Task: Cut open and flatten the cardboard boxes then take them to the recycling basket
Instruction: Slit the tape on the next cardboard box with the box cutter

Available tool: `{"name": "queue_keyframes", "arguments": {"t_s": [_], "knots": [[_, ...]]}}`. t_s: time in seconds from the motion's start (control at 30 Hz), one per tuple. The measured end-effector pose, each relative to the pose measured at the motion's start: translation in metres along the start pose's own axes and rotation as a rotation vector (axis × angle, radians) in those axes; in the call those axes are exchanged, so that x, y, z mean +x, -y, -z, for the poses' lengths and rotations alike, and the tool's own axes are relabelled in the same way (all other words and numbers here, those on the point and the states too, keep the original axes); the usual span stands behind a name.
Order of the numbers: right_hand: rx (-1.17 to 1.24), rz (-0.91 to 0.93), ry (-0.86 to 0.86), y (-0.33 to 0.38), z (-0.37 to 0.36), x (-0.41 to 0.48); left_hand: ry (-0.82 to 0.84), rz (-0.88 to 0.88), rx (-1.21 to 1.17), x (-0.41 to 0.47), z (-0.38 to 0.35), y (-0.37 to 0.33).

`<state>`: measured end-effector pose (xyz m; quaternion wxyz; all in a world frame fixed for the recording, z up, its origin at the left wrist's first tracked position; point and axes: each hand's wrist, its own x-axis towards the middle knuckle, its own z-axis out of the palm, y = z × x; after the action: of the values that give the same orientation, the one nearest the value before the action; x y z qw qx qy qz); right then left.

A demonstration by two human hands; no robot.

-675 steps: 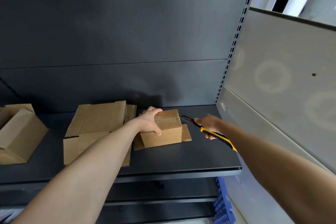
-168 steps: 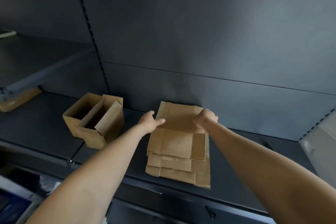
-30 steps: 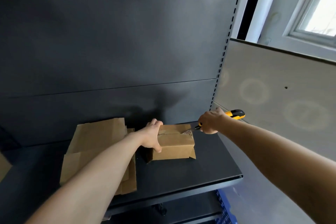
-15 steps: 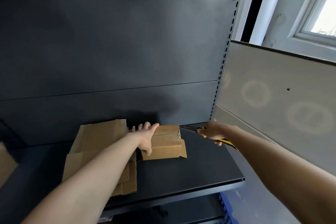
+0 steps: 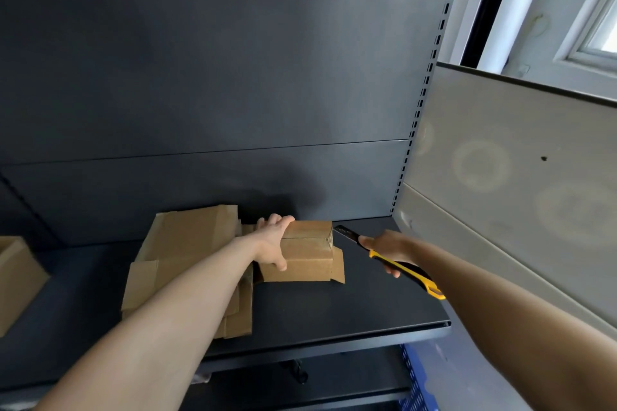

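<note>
A small closed cardboard box (image 5: pixel 309 252) stands on the dark shelf (image 5: pixel 350 307), one side flap sticking out at its right. My left hand (image 5: pixel 272 242) grips its top left corner, thumb down the front face. My right hand (image 5: pixel 389 248) holds a yellow and black utility knife (image 5: pixel 400 268), whose blade tip lies just right of the box's upper right corner. A stack of flattened cardboard boxes (image 5: pixel 187 263) lies to the left, partly under my left forearm.
Another cardboard box (image 5: pixel 16 280) sits at the left edge of the shelf. A grey side panel (image 5: pixel 500 210) walls off the right. A blue plastic basket (image 5: pixel 414 380) shows below the shelf's right end. The shelf's front edge runs close below the boxes.
Within the last second the knife drew back from the box's top seam to just right of the box. My left hand's grip shifted on the box's left corner.
</note>
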<state>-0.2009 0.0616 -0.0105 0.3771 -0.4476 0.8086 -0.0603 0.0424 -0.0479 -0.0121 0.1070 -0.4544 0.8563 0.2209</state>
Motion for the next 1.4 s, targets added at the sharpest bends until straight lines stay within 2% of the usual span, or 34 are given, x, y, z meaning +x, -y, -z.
{"name": "queue_keyframes", "arguments": {"t_s": [0.3, 0.43, 0.6, 0.77, 0.9, 1.0, 1.07, 1.2, 1.27, 1.4], "knots": [[0.027, 0.142, 0.073, -0.013, -0.015, -0.003, 0.014, 0.017, -0.081, 0.002, 0.001, -0.006], [0.070, 0.154, 0.042, -0.013, -0.002, -0.007, 0.057, 0.007, -0.066, 0.002, 0.002, -0.011], [0.207, 0.066, -0.102, -0.025, 0.020, -0.002, 0.063, 0.017, -0.052, 0.004, 0.004, -0.017], [0.384, 0.128, 0.032, 0.009, 0.005, -0.005, -0.134, 0.003, 0.034, 0.012, -0.005, -0.032], [0.571, 0.114, 0.184, 0.030, -0.006, -0.006, -0.454, 0.231, -0.172, 0.011, -0.007, -0.044], [0.600, 0.074, 0.262, 0.036, -0.007, -0.005, -0.379, 0.316, -0.302, 0.010, -0.003, -0.050], [0.604, 0.061, 0.300, 0.039, -0.007, -0.002, -0.349, 0.345, -0.296, 0.005, -0.004, -0.052], [0.539, 0.052, 0.245, 0.042, -0.009, 0.004, -0.058, 0.479, -0.208, 0.004, -0.020, -0.056], [0.446, 0.052, 0.208, 0.043, -0.009, 0.007, -0.018, 0.456, -0.209, 0.003, -0.025, -0.063], [0.337, 0.050, 0.152, 0.042, -0.003, 0.009, -0.057, 0.322, -0.242, 0.001, -0.018, -0.071]]}}
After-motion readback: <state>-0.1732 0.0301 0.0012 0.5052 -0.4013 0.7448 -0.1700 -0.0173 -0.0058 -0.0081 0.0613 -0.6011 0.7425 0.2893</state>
